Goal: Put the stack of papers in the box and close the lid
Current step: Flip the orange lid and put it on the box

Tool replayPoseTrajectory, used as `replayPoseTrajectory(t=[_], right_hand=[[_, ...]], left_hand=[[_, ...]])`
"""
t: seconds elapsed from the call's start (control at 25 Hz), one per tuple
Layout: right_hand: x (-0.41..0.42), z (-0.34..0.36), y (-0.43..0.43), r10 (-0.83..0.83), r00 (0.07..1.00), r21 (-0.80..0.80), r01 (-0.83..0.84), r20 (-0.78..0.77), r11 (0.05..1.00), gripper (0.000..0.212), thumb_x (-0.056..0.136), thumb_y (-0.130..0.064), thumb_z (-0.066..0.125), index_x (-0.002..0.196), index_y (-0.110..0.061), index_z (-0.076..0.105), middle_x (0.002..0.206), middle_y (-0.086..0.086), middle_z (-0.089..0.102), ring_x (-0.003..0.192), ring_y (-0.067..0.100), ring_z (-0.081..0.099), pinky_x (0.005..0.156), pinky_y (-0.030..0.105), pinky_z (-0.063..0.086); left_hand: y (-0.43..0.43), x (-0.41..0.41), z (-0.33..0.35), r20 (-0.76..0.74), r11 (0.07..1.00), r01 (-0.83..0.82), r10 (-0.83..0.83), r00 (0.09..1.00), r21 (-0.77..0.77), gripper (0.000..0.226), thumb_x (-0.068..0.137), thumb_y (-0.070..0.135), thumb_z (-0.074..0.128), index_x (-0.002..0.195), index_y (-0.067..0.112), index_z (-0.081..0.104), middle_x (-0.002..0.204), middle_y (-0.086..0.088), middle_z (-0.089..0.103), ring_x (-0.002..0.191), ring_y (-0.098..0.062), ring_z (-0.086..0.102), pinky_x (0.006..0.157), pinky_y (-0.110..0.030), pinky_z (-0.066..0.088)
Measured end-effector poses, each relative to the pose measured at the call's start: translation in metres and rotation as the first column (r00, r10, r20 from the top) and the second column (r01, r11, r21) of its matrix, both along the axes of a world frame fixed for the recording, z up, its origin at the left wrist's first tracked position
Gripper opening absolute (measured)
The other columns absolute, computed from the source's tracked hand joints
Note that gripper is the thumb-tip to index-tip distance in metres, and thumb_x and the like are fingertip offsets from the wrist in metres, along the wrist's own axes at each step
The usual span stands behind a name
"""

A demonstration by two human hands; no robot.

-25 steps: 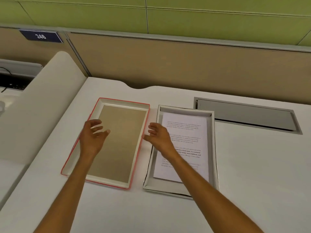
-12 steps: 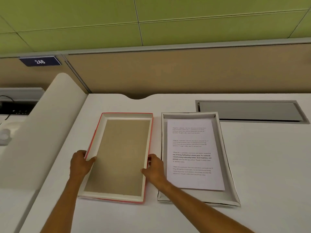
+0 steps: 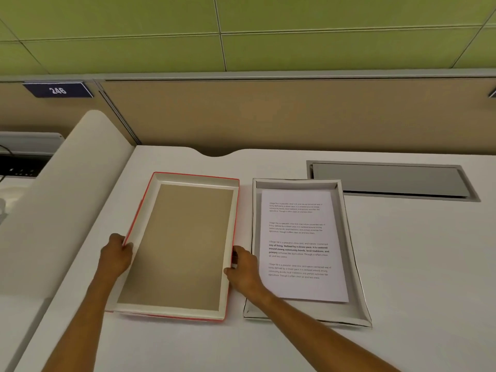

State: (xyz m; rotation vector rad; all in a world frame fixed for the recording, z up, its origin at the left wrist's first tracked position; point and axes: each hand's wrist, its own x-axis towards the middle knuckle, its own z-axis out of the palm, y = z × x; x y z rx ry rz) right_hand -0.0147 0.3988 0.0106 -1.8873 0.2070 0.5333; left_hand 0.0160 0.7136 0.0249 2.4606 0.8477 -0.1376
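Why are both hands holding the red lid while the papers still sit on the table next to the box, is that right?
Not quite. The head view shows the papers already lying inside the box, not on the table. The rest is right: the left hand and right hand hold the red lid by its sides.

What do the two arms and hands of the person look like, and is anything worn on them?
Both forearms are bare up to the picture's lower edge: no sleeve shows. The left hand and the right hand wear no gloves, and no watch, bracelet or band shows on either wrist. I see no ring, though most fingers are partly hidden. No markings are visible.
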Motion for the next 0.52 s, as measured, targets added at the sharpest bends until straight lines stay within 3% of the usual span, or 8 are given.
replayPoseTrajectory(t=[0.12, 0.2, 0.4, 0.52], right_hand=[[-0.005, 0.014, -0.003, 0.026, 0.996, -0.074, -0.019, 0.089, 0.997, 0.040, 0.086, -0.002, 0.065, 0.124, -0.011, 0.058, 0.122, 0.007, 0.064, 0.114, 0.022, 0.061, 0.097, 0.026, 0.051], [-0.004, 0.035, 0.003, 0.069, 0.980, -0.133, -0.044, 0.188, 0.990, 0.047, 0.094, -0.014, 0.059, 0.139, -0.010, 0.047, 0.136, 0.006, 0.055, 0.127, 0.022, 0.051, 0.109, 0.031, 0.041], [0.021, 0.109, 0.026, 0.079, 0.966, 0.102, -0.107, 0.245, 0.989, 0.047, 0.093, -0.032, 0.061, 0.134, -0.011, 0.053, 0.131, 0.006, 0.061, 0.114, 0.019, 0.062, 0.093, 0.025, 0.049], [0.038, 0.140, 0.037, 0.139, 0.966, 0.156, -0.175, 0.218, 0.972, 0.054, 0.091, -0.044, 0.060, 0.133, -0.011, 0.053, 0.130, 0.007, 0.061, 0.115, 0.020, 0.061, 0.095, 0.029, 0.048]], left_hand=[[-0.003, -0.001, 0.036, -0.006, 0.997, -0.040, 0.040, 0.999, -0.073, 0.019, 0.094, 0.010, 0.058, 0.103, -0.006, 0.054, 0.091, -0.021, 0.062, 0.078, -0.034, 0.057, 0.065, -0.036, 0.042], [-0.011, 0.000, 0.062, 0.025, 0.991, -0.066, 0.070, 0.997, -0.117, 0.019, 0.091, 0.007, 0.060, 0.105, -0.006, 0.054, 0.088, -0.019, 0.061, 0.079, -0.035, 0.059, 0.068, -0.037, 0.044], [-0.052, -0.005, 0.122, 0.131, 0.990, 0.037, -0.019, 0.991, -0.135, 0.032, 0.091, 0.009, 0.065, 0.116, 0.011, 0.045, 0.105, -0.008, 0.054, 0.092, -0.030, 0.054, 0.079, -0.038, 0.043], [-0.082, -0.010, 0.149, 0.155, 0.988, 0.126, -0.110, 0.982, -0.092, 0.041, 0.088, 0.013, 0.071, 0.113, 0.017, 0.039, 0.105, -0.004, 0.055, 0.089, -0.029, 0.059, 0.070, -0.036, 0.046]])
